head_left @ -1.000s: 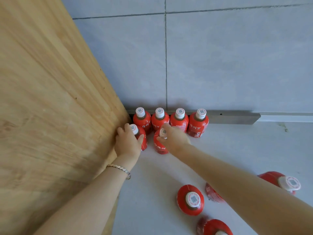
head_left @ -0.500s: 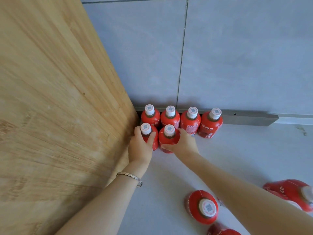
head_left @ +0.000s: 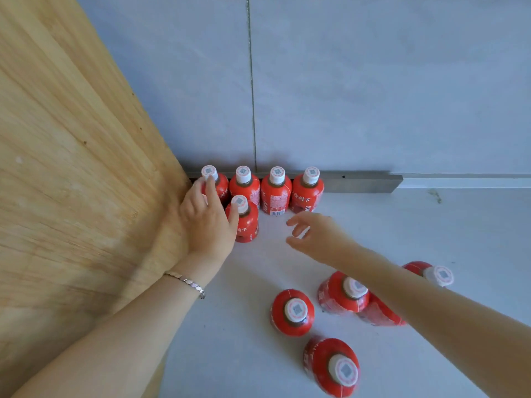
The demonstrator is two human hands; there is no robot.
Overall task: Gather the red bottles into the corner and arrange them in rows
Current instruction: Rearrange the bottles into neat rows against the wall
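Several red bottles with white caps stand in a row against the wall, in the corner. In front of that row stands one more bottle. My left hand lies over the spot beside it next to the wooden panel, fingers stretched, thumb touching that bottle's cap; the bottle under the palm is almost hidden. My right hand hovers open to the right of the front bottle, holding nothing. Several loose bottles stand nearer to me, one partly hidden under my right forearm.
A tall wooden panel forms the left side of the corner. The grey tiled wall has a metal strip along its base. Pale floor stretches to the right of the rows.
My right hand has let go of the second front-row bottle and drawn back to the right. My left hand's fingers have stretched out over the first front bottle. The view has tilted, showing more loose bottles.
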